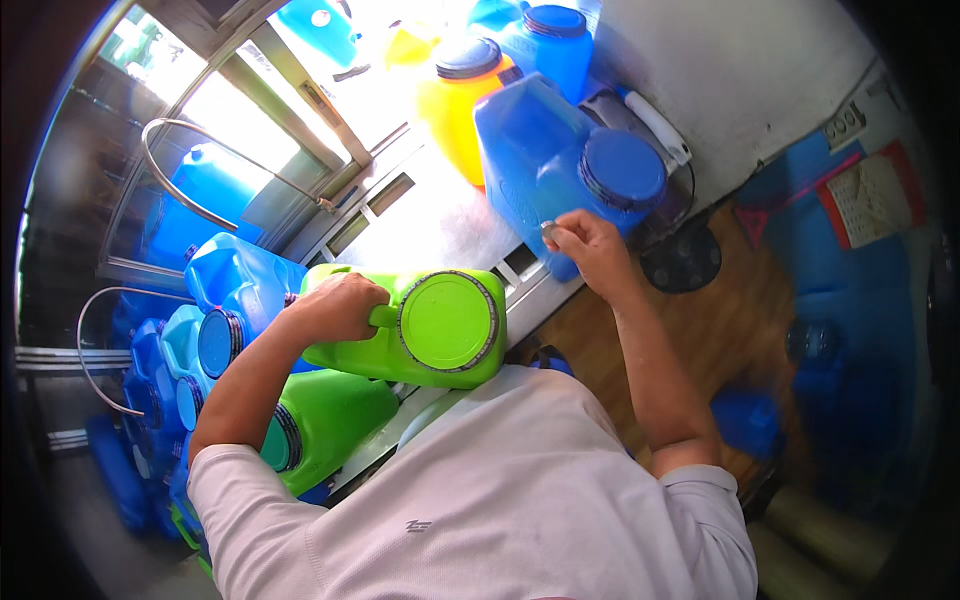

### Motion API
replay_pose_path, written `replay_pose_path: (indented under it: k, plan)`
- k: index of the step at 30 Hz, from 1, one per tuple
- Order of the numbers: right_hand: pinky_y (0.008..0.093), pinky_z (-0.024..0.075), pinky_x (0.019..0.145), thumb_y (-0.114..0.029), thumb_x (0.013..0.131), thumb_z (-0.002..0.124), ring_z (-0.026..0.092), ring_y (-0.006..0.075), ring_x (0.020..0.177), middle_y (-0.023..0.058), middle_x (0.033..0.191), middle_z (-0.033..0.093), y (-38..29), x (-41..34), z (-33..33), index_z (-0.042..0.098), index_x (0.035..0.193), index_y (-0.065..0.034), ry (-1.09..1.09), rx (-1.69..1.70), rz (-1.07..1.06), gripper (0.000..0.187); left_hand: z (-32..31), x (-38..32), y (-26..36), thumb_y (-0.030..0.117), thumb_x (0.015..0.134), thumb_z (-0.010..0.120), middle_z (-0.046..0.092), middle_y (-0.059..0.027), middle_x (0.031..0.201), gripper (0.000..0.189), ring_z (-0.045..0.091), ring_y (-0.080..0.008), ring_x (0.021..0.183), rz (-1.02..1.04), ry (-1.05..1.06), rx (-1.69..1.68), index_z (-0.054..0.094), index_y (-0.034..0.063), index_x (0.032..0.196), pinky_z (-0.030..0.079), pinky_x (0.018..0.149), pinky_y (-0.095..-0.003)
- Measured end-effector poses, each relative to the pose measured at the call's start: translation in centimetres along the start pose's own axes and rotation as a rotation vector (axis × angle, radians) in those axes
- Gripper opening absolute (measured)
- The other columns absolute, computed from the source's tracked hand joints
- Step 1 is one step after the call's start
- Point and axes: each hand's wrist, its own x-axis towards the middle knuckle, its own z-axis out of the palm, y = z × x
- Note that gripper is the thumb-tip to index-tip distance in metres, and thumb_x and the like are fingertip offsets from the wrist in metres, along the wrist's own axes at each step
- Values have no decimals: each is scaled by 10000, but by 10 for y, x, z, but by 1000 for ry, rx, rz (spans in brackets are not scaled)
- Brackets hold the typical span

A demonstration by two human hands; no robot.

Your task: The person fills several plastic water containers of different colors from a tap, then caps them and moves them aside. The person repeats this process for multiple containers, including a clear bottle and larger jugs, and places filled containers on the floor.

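Observation:
My left hand [345,306] is closed around the handle of a bright green plastic water jug [450,322], whose round green lid faces up toward me. My right hand [589,244] pinches a small, roundish, silvery object [549,229] between thumb and fingers; what it is exactly cannot be told. Just beyond that hand stands a large blue plastic jug [525,142] with a dark-blue screw lid. A darker green jug [337,420] with a teal lid lies beside and below the held one, against my shirt.
Several blue jugs [247,277] crowd the left side, near two thin curved hoses [161,180]. A yellow container [457,105] with a dark lid is beyond, by the bright window. At right are a black stool seat [682,259] and a red-edged sheet bearing writing [874,196].

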Motion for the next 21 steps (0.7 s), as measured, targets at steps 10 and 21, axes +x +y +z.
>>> replay_pose_path:
  k: [10,21]
  plan:
    - [407,511,868,-300,967,583,656,365,992,197,1054,690,-62,343,13,618,1054,-23,-63,-740,-515,292,-15,2,4,384,646,837,691,-172,890,466,668,-366,880,-264,-130,-210,707,59,955,520,780,-465]
    - [297,530,801,-274,990,563,635,159,879,105,1005,674,-4,479,38,648,1124,7,-494,-239,-189,322,-89,168,-70,474,772,819,416,-215,1512,1000,462,-364,1358,-368,881,-750,298,87,1533,391,1113,-423]
